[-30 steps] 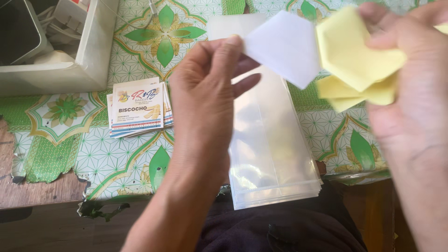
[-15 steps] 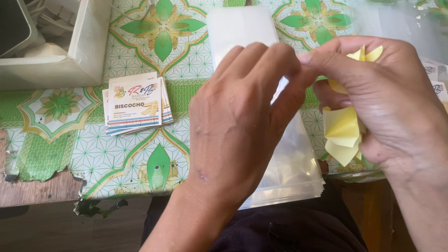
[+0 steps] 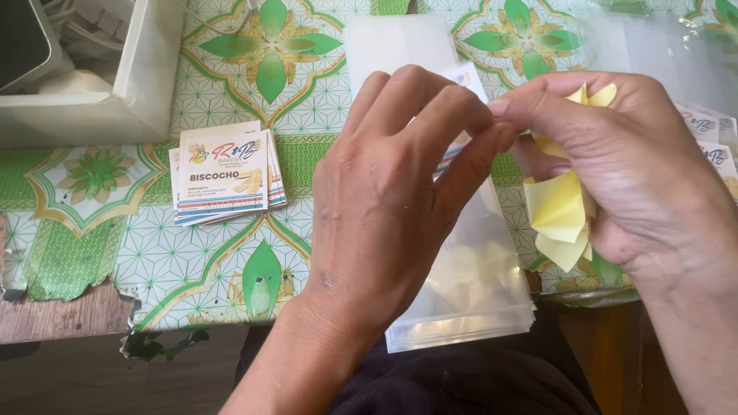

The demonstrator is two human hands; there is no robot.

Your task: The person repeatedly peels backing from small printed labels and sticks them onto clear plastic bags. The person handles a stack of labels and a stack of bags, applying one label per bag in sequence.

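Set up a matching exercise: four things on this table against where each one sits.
1. stack of printed labels
2. yellow paper squares
3. clear plastic bags
4. white box

a. in the right hand
b. top left corner
c. under the left hand
d. left of the left hand, on the green tablecloth

Pairs: 1-d, 2-a, 3-c, 4-b

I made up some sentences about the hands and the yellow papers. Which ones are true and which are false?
1. The right hand holds yellow paper sheets. True.
2. A stack of printed label cards lies left of the left hand. True.
3. The stack of clear plastic bags lies on the floor. False: it lies on the green patterned tablecloth.
4. The white box stands at the right edge. False: it is at the upper left.
5. The two hands are far apart. False: their fingertips meet.
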